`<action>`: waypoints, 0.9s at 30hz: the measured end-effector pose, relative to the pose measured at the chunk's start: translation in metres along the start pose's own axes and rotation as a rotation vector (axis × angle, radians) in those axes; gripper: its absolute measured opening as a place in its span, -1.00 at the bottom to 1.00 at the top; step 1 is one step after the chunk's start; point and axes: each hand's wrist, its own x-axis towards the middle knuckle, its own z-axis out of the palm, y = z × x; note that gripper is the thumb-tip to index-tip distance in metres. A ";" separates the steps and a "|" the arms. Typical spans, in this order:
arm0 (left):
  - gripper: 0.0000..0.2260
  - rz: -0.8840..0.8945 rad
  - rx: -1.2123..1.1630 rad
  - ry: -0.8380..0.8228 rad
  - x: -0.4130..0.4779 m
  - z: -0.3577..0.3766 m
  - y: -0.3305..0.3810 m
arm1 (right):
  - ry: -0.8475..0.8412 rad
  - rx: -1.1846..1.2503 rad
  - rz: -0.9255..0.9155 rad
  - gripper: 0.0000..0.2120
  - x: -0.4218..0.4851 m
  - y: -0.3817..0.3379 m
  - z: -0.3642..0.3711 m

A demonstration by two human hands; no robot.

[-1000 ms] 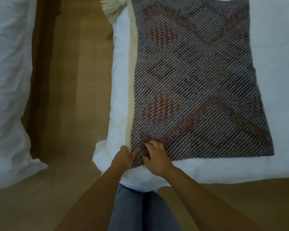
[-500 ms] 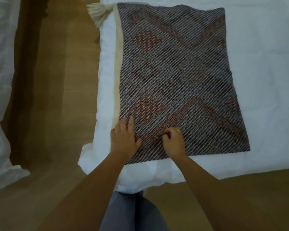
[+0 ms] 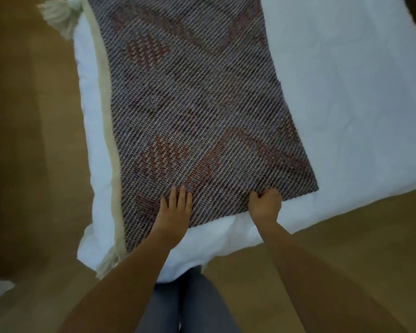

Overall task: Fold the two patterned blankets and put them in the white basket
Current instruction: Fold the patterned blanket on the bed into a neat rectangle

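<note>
Head view: one patterned blanket (image 3: 202,111) lies flat on the white bedding (image 3: 346,92), already doubled into a rectangle by the look of it, cream border (image 3: 106,116) along its left side, tassel (image 3: 60,15) at the far left corner and another tassel (image 3: 108,260) hanging off the near one. Chunky woven fabric, so probably soft, floppy, fairly light, not slippery and not fragile; best taken by the near edge or corners, since a mid-panel grab would likely bunch it. Left hand (image 3: 174,210) lies flat on the near part of the blanket, fingers straight and together, pressing and holding nothing. Right hand (image 3: 264,204) is at the near edge further right, fingers curled, pinching the edge. Second blanket and white basket not in frame. Wooden floor (image 3: 29,140) beside the bed.
</note>
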 end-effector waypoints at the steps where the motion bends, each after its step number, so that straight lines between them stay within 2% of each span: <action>1: -0.43 -0.010 0.002 0.001 0.000 0.002 0.001 | 0.039 0.076 0.067 -0.65 -0.003 0.002 0.003; 3: -0.43 -0.027 -0.003 -0.022 -0.002 0.004 0.004 | 0.045 0.236 0.311 -0.43 -0.010 0.003 0.010; 5: -0.43 -0.044 -0.038 -0.053 -0.004 0.000 0.005 | -0.063 0.418 0.554 -0.34 -0.017 -0.001 0.024; 7: -0.45 -0.049 -0.067 -0.067 -0.004 -0.005 0.004 | -0.143 0.618 0.628 -0.41 -0.024 -0.007 0.034; 9: -0.49 -0.023 -0.079 -0.064 -0.005 -0.011 0.000 | -0.145 0.782 0.644 -0.52 -0.027 -0.013 0.039; 11: -0.52 0.020 -0.093 -0.024 -0.006 -0.013 -0.008 | -0.091 0.850 0.628 -0.58 -0.027 -0.017 0.041; 14: -0.58 0.065 -0.109 0.067 -0.013 -0.012 -0.027 | 0.058 0.801 0.544 -0.59 -0.025 -0.023 0.041; 18: -0.65 0.119 -0.197 0.019 -0.009 -0.020 -0.047 | 0.231 0.715 0.472 -0.65 -0.024 -0.046 0.038; 22: -0.72 0.249 -0.461 -0.022 0.001 -0.038 -0.085 | 0.351 0.647 0.391 -0.71 -0.027 -0.093 0.036; 25: -0.83 0.317 -0.494 0.018 0.002 -0.058 -0.122 | 0.381 0.483 0.300 -0.68 -0.032 -0.131 0.043; 27: -0.83 0.354 -0.499 0.040 0.002 -0.072 -0.139 | 0.385 0.404 0.256 -0.66 -0.033 -0.156 0.048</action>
